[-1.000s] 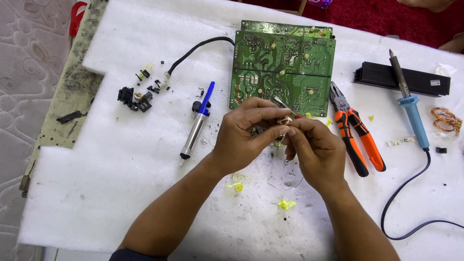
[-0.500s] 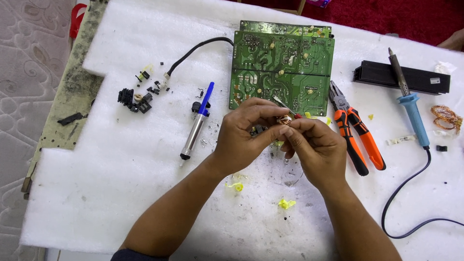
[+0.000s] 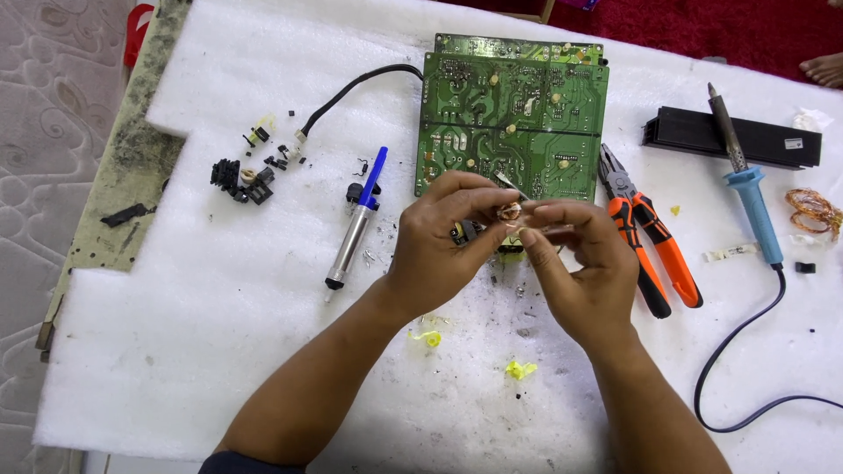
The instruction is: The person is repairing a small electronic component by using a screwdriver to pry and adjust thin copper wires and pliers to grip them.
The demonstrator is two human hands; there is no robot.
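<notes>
A small copper-wound coil component (image 3: 507, 213) is pinched between left hand (image 3: 436, 241) and right hand (image 3: 587, 268), near the green circuit board (image 3: 512, 118); a steady grip is needed for unwinding.

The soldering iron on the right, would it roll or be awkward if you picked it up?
The soldering iron looks round-bodied, so a push may roll it. Its cord trails in loops and would probably drag. The thin metal tip seems stiff.

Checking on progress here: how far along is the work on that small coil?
Done: black parts lie loose beside the board. In hand: left hand holds a small coil, right hand picks at it. Left: coil remains wound; yellow scraps litter the foam.
</notes>
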